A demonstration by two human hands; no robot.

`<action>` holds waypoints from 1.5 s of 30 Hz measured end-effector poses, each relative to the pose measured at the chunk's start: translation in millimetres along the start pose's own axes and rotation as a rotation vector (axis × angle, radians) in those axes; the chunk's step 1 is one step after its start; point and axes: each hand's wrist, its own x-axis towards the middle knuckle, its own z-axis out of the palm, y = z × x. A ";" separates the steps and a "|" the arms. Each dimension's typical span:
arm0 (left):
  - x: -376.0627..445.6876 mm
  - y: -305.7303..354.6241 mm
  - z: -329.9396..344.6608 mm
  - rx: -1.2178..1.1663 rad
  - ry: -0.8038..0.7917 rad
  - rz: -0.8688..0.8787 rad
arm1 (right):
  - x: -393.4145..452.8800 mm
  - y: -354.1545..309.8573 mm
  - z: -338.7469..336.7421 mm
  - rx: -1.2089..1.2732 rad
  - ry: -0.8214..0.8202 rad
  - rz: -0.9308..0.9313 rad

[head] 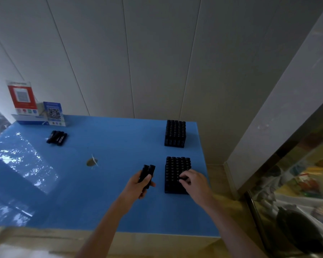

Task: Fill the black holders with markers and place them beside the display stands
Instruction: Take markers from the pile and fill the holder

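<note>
From the head view, the left hand (pixel 138 183) grips a small bundle of black markers (pixel 147 173), their ends pointing up and away over the blue table (pixel 101 192). The right hand (pixel 192 180) sits with curled fingertips on the top of the near holder (pixel 172 174), apparently pinching or seating one marker there; the fingers hide which. That holder looks nearly or wholly packed. A far holder (pixel 175 133), also packed, stands behind it near the table's back right edge. More loose markers (pixel 57 137) lie in a short row at the far left, just in front of the display stands (pixel 37 105) with their QR cards. Both holders are well apart from those stands, so the placing is not yet done. To do this step well, I would feed one marker at a time from the left bundle, keep each upright over its slot, press straight down until level with its neighbours, and steady the holder so it does not slide.
</note>
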 end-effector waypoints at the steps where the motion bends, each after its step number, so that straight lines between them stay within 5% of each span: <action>1: 1.2 0.1 1.7 0.011 0.004 -0.006 | 1.8 -2.6 -2.5 0.021 0.012 0.016; 13: 2.0 13.5 24.5 0.116 -0.084 0.003 | 21.1 -38.8 -27.5 0.652 -0.209 0.129; 23: -1.1 18.2 27.6 0.064 -0.159 0.011 | 19.1 -37.6 -32.8 0.687 -0.251 0.150; 29: 10.3 10.1 23.9 -0.018 0.014 -0.039 | 16.3 -33.7 -39.0 0.803 -0.190 0.180; 36: 19.9 -1.5 4.1 -0.036 0.125 -0.027 | 12.4 -14.8 -45.7 0.694 -0.111 0.213; 45: 19.2 -9.0 -3.8 0.104 0.211 0.080 | 2.5 5.1 -37.4 0.246 -0.099 0.149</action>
